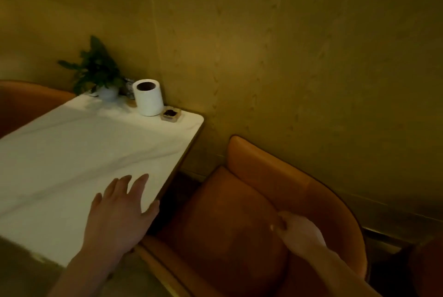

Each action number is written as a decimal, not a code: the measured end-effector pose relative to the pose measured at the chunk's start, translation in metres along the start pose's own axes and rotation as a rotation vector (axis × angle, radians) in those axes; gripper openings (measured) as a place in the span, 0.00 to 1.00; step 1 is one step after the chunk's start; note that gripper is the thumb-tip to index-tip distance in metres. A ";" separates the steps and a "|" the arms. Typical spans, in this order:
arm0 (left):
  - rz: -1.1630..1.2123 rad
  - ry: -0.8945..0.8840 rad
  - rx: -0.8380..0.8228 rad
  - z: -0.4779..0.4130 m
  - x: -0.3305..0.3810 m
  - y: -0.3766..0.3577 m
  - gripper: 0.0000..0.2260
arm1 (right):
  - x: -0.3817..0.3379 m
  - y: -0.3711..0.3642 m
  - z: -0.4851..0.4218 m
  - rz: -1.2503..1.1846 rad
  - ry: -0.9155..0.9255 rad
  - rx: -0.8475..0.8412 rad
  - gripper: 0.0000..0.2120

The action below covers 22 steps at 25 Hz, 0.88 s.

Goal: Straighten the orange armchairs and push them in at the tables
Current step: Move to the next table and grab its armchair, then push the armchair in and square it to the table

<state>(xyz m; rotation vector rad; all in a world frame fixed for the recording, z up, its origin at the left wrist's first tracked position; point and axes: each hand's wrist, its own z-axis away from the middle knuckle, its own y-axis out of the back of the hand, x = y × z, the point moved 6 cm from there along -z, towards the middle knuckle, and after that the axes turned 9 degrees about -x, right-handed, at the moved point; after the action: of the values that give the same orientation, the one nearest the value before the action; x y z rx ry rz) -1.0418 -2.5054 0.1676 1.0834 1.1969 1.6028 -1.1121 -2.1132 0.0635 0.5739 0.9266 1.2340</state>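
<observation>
Dim yellow-walled corner, white table (72, 148) at left. Left hand (119, 215) lies flat on its near edge, fingers spread. Right hand (297, 232) curls over the orange armchair (239, 220) at right, by the wall — likely bulky, padded; best gripped by the backrest rim.

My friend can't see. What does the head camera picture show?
A person's left hand lies flat on a white table while the right hand reaches into an orange armchair beside it, by the wall.
</observation>
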 end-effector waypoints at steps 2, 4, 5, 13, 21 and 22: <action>0.024 0.156 0.049 0.029 -0.003 -0.003 0.34 | 0.018 0.000 -0.029 0.067 0.075 -0.047 0.28; 0.035 0.307 0.102 0.076 0.006 -0.014 0.34 | 0.032 0.000 -0.053 0.130 0.167 -0.117 0.29; 0.055 0.391 0.134 0.104 0.014 -0.023 0.33 | 0.037 -0.002 -0.060 0.159 0.205 -0.161 0.29; 0.409 0.733 0.129 0.170 0.130 -0.184 0.30 | 0.087 -0.066 -0.071 0.319 0.377 -0.302 0.30; 0.264 0.413 -0.246 0.110 0.230 -0.357 0.31 | 0.136 -0.116 -0.071 0.371 0.473 -0.252 0.29; 0.234 0.418 -0.264 0.109 0.232 -0.366 0.31 | 0.136 -0.114 -0.071 0.376 0.494 -0.224 0.28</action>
<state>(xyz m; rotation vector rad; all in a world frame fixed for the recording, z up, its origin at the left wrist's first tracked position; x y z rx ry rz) -0.9557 -2.1877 -0.1346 0.7600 1.1036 2.1774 -1.1029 -2.0206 -0.1035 0.2695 1.0975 1.8446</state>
